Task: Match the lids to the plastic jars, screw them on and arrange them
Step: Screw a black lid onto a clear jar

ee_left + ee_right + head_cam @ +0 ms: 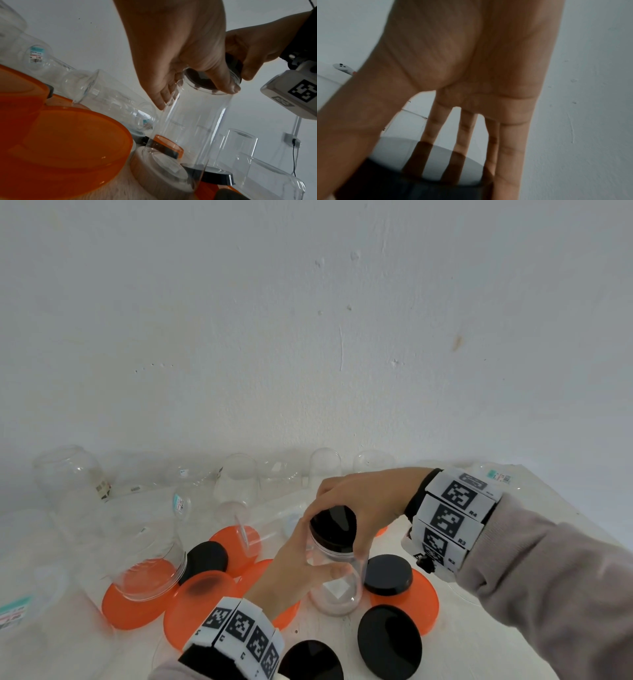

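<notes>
A clear plastic jar stands upright on the white table, in the middle of the head view. My left hand grips its body, thumb in front and fingers behind. A black lid sits tilted on the jar's mouth, and my right hand grips it from above, fingers curled round its rim. The left wrist view shows the jar from below, with the lid dark inside the neck and my left hand wrapped round the top. In the right wrist view my right hand reaches over the lid.
Several orange lids and loose black lids lie around the jar. A wide clear jar lies on an orange lid at the left. More clear jars stand and lie along the wall. The table's right edge runs behind my right wrist.
</notes>
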Motion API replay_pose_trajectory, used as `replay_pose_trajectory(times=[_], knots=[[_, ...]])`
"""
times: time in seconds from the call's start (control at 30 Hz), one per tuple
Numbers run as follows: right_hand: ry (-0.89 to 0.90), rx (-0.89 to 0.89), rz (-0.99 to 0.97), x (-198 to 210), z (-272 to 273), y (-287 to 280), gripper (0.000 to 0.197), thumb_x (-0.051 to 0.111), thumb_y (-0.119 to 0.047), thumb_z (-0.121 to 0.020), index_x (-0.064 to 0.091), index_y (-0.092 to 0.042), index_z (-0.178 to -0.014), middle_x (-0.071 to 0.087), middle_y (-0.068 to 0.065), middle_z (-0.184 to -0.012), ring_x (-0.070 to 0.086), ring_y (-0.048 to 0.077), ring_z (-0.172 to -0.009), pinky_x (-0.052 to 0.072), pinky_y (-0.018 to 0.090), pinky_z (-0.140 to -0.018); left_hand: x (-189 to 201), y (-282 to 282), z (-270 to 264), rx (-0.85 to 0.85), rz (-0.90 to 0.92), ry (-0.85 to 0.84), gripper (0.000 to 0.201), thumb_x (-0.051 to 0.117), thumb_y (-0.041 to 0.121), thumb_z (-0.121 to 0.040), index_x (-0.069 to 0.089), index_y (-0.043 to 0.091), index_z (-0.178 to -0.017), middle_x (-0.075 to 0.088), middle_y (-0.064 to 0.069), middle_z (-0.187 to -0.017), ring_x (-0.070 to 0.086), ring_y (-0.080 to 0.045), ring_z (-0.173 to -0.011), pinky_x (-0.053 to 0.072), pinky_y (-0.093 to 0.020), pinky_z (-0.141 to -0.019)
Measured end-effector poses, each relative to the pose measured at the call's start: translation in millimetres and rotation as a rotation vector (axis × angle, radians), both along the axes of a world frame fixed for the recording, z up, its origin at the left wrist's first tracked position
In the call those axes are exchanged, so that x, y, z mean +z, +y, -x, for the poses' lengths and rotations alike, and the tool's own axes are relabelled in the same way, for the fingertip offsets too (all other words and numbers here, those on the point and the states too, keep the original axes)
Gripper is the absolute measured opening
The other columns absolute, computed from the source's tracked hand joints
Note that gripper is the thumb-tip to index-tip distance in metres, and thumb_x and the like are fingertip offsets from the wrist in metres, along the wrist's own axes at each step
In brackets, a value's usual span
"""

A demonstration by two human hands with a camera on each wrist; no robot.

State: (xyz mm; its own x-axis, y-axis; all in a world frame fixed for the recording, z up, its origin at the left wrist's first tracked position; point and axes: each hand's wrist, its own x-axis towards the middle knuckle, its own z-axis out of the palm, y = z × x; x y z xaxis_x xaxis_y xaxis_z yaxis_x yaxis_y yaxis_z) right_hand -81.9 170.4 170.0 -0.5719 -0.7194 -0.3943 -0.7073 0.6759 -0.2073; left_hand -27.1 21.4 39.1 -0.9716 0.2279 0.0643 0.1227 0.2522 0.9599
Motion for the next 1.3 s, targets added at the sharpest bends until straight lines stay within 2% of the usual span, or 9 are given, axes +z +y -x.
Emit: replay_pose_trajectory(times=[0.17,0.33,0.53,0.67,0.87,1.03,1.13,1.2,1.3], knots=[[0.103,-0.083,-0.037,-3.0,-0.3,-5.0,0.075,0.077,-0.053,-0.069,0.042,-0.043,-0.135,0.042,-0.01,-0.115,0.044,0.013,-0.109,0.048,0.037,-0.091,-4.7,-1.6,-0.8,0.039,0.008,-0.019,0.071,0.083,0.033,-0.069,0.037,0.051,-0.12,0.054,0.035,-0.116,0.047,0.02,-0.109,0.041,-0.004,-0.082],[0.174,-0.196,-0.073,-9.3,-5.2,-9.6,0.078,0.068,-0.071,-0.067,0.044,-0.031,-0.13,0.047,-0.007,-0.107,0.051,0.017,-0.098,0.045,0.03,-0.074,-6.2,-0.7,-1.1,0.036,-0.028,-0.052,0.081,0.082,0.037,-0.065,0.036,0.044,-0.13,0.054,0.026,-0.125,0.048,0.002,-0.12,0.038,-0.024,-0.099],[0.068,-0.134,-0.239,6.1,-9.1,-13.0,0.096,0.08,-0.042,-0.07,0.021,-0.045,-0.145,0.034,-0.009,-0.12,0.044,0.02,-0.117,0.046,0.043,-0.094,-6.8,0.6,-1.9,0.054,-0.042,-0.039,0.075,0.082,0.033,-0.067,0.037,0.044,-0.127,0.054,0.027,-0.123,0.046,0.012,-0.117,0.038,-0.011,-0.088],[0.102,-0.124,-0.174,7.6,-9.6,-10.6,0.085,0.079,-0.043,-0.071,0.033,-0.04,-0.142,0.039,-0.008,-0.114,0.045,0.017,-0.113,0.047,0.038,-0.092,-7.3,1.5,-3.3,0.057,-0.042,-0.043,0.076,0.083,0.03,-0.07,0.035,0.046,-0.127,0.051,0.027,-0.126,0.043,0.011,-0.12,0.036,-0.011,-0.09],[0.169,-0.238,-0.095,-1.6,-13.2,-14.0,0.07,0.07,-0.069,-0.068,0.049,-0.023,-0.116,0.05,-0.01,-0.087,0.05,0.006,-0.062,0.037,0.023,-0.052,-5.1,1.4,-5.6,0.05,-0.042,-0.048,0.082,0.082,0.031,-0.071,0.033,0.043,-0.136,0.05,0.028,-0.128,0.042,0.004,-0.124,0.036,-0.019,-0.094],[0.066,-0.192,-0.245,6.8,-13.9,-15.8,0.092,0.078,-0.049,-0.07,0.026,-0.037,-0.144,0.04,-0.007,-0.117,0.048,0.02,-0.111,0.047,0.039,-0.091,-5.3,0.8,-5.4,0.058,-0.032,-0.044,0.08,0.081,0.029,-0.072,0.033,0.039,-0.135,0.05,0.023,-0.13,0.042,0.001,-0.126,0.036,-0.02,-0.099],[0.07,-0.141,-0.21,10.6,-11.7,-13.6,0.091,0.081,-0.041,-0.071,0.028,-0.039,-0.145,0.036,-0.01,-0.113,0.042,0.015,-0.11,0.044,0.037,-0.094,-5.4,1.9,-5.8,0.061,-0.026,-0.042,0.082,0.082,0.028,-0.072,0.033,0.037,-0.136,0.049,0.021,-0.131,0.042,-0.001,-0.128,0.034,-0.027,-0.107],[0.094,-0.16,-0.155,8.2,-10.8,-11.6,0.082,0.08,-0.05,-0.067,0.04,-0.036,-0.138,0.044,-0.012,-0.109,0.049,0.012,-0.102,0.048,0.034,-0.087,-5.4,2.0,-5.7,0.064,-0.028,-0.037,0.081,0.082,0.029,-0.071,0.033,0.038,-0.136,0.049,0.024,-0.13,0.041,0.002,-0.126,0.036,-0.02,-0.1],[0.177,-0.233,-0.077,-0.6,-12.6,-11.8,0.066,0.073,-0.068,-0.065,0.057,-0.022,-0.11,0.057,-0.007,-0.089,0.055,0.006,-0.063,0.042,0.022,-0.053,-6.3,1.7,-5.5,0.057,-0.041,-0.029,0.078,0.081,0.028,-0.073,0.034,0.042,-0.133,0.05,0.027,-0.127,0.041,0.007,-0.123,0.036,-0.014,-0.091]])
